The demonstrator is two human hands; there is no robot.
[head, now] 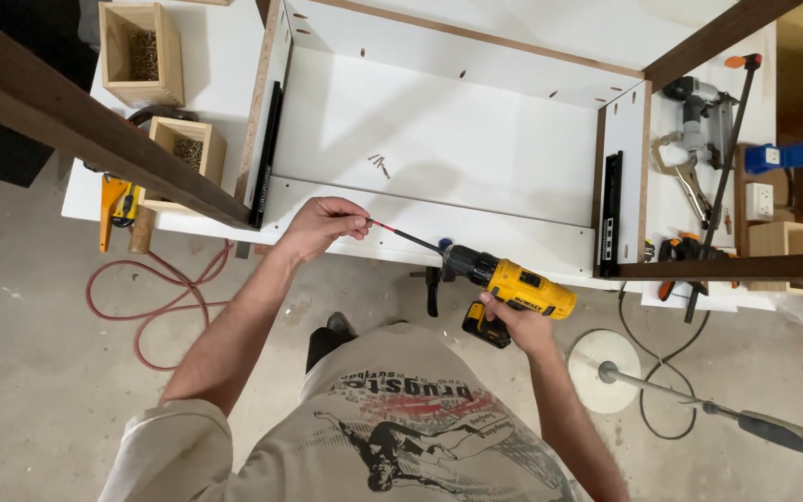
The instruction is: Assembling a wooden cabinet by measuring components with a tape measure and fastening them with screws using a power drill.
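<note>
The cordless drill (511,286), yellow and black, is held level just in front of the near edge of the white cabinet panel (439,139), with its long driver bit (406,236) pointing toward the panel's front rail. The right hand (518,321) is wrapped around the drill's grip, fingers closed tightly about the handle above the battery block. The left hand (322,226) is at the bit's far tip, thumb and forefinger pinched together on it; whether a screw sits between them cannot be told. The drill looks dense and rigid, weighted toward the battery end, so the handle is the sound place to hold it; the bit is thin, stiff steel and likely slick, best steadied only lightly near its tip. On the panel, behind the bit, lie a few loose screws (379,165). To the left of the panel stand two open wooden boxes (141,51), each holding a heap of small fasteners; the near one (188,149) is partly covered by a dark wooden beam (95,125). A third wooden box (787,240), right of the panel, shows no contents from here. Also right of the panel lie a nail gun (699,112), a bar clamp (727,158) and locking pliers (685,177). A red hose (155,297) coils on the floor left of the drill.
</note>
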